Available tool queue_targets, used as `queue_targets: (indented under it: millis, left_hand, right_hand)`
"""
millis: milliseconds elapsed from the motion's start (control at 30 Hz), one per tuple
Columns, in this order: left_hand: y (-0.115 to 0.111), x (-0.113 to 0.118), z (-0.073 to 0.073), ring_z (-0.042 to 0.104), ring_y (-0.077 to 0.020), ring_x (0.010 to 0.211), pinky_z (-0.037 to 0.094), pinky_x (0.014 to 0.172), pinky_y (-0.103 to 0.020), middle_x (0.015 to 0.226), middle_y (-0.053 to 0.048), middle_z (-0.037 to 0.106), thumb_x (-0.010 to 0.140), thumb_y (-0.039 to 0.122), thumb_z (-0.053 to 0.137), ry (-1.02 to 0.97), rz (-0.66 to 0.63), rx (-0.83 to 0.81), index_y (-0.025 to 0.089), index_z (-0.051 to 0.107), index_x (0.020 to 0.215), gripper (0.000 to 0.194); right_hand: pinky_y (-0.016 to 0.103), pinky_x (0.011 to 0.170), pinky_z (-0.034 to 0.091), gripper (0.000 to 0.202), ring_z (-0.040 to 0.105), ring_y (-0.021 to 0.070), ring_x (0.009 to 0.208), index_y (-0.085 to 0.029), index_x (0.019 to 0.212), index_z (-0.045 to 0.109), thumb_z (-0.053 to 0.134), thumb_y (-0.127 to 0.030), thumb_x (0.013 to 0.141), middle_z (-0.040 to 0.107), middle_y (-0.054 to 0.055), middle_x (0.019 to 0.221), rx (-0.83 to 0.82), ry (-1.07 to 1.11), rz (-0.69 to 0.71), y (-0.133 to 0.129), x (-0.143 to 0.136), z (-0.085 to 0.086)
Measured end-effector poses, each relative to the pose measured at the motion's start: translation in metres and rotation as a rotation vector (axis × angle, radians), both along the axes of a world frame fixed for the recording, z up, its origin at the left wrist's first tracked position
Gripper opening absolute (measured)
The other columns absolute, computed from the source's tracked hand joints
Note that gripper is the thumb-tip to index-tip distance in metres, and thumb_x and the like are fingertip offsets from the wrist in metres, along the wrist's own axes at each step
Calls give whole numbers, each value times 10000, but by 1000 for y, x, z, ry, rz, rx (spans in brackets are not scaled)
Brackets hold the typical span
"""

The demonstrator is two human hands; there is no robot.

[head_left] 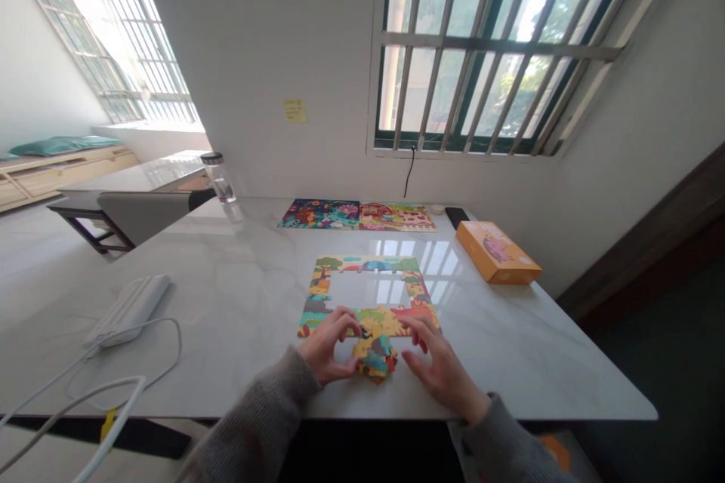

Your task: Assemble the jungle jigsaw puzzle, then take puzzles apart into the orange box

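Note:
A jigsaw puzzle (316, 305) lies flat on the white marbled table, its border joined around a hole where the tabletop shows. At its lower edge, near the table's front, sits a small pile of loose pieces (376, 357). My left hand (331, 346) curves around the left side of the pile, fingers apart, the thumb at its edge; whether it grips a piece is too small to tell. To the right of the pile, my right hand (435, 362) is spread with nothing in it, its fingertips over the puzzle's lower right part.
Two colourful picture sheets (325, 214) lie at the back. An orange box (498, 253) and a black phone (456, 217) are back right. A bottle (220, 179) stands back left; a white power strip (131, 309) with cables lies left.

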State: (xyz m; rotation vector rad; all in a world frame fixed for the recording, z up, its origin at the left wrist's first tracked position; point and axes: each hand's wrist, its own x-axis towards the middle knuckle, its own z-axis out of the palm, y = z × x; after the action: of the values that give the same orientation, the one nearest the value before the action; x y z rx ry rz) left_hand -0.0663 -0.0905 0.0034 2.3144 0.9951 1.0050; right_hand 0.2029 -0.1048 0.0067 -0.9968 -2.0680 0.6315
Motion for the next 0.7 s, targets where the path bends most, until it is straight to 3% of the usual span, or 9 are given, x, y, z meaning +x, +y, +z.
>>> queue_targets:
  millis: [100,300,500,600,700]
  left_hand:
    - [13,1,12,536,-161,817,516,763,-307,1048,-49,544,674,136,674,-23,74,99,221,494,903,304]
    - [54,12,27,559,-219,996,496,901,-366,1033,-56,537,702,159,686,-43,170,267,219,480,848,260]
    - [83,21,12,571,-218,962,507,874,-374,1030,-65,533,741,210,709,-21,287,347,202,519,872,231]
    - [84,20,1,579,-219,969,523,861,-366,1006,-60,537,777,255,718,-20,246,316,203,547,897,215]
    - [80,16,-3,576,-250,1088,515,944,-410,1062,-79,556,782,249,719,-4,167,318,207,576,988,254]
  right_hand:
    - [329,693,514,354,567,167,741,-254,1327,507,462,-326,983,620,44,947,-71,134,-34,12,-4,6]
    - [312,707,499,412,585,159,764,-214,1343,458,474,-387,969,610,16,860,-207,361,18,60,-31,11]
    - [280,595,467,372,560,136,634,-190,1166,538,565,-442,894,580,-15,760,-313,538,-9,108,-58,9]
    - [281,604,471,330,550,135,629,-189,1098,579,574,-440,884,591,-12,736,-278,551,-65,119,-59,6]
    - [289,629,482,305,584,149,663,-184,1057,600,573,-435,887,597,-11,714,-219,517,-89,122,-52,0]
